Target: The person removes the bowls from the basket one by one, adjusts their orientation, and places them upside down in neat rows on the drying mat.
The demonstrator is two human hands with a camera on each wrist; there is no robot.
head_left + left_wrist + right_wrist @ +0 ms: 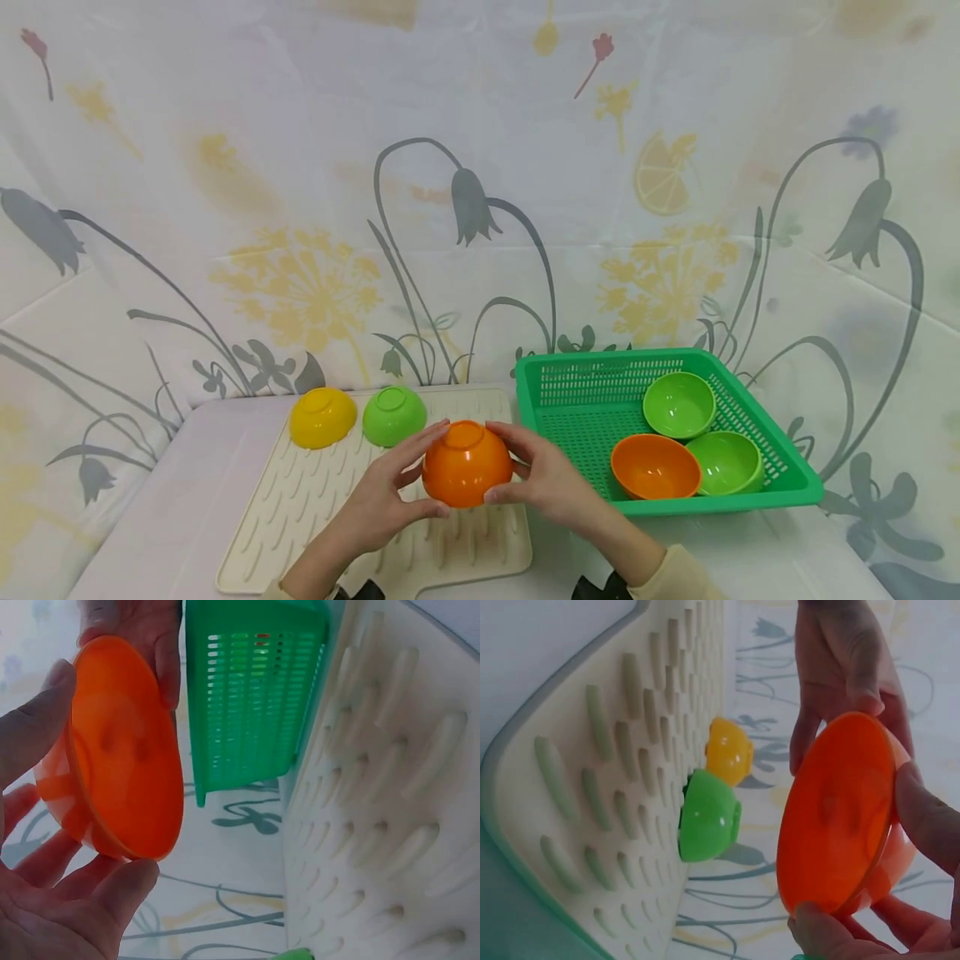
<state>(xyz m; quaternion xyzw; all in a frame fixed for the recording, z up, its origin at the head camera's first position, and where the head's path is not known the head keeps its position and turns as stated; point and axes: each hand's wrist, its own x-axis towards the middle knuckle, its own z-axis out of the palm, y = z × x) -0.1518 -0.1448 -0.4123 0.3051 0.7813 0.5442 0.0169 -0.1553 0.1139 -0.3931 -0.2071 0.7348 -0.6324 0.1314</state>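
Between my two hands an orange bowl (467,467) is held upside down above the cream ridged drying mat (300,517). My left hand (386,492) grips its left side, thumb at the rim and fingers on the outer wall. On the opposite side my right hand (547,479) holds it the same way. Both wrist views look at the bowl's inside, which holds nothing. At the mat's back edge a yellow bowl (322,417) and a green bowl (394,416) rest upside down, side by side.
To the right stands a green perforated basket (555,421). In it lie an orange bowl (656,468) and two light green bowls, one at the back (678,406) and one at the front right (726,463). A patterned curtain (480,283) hangs behind the table.
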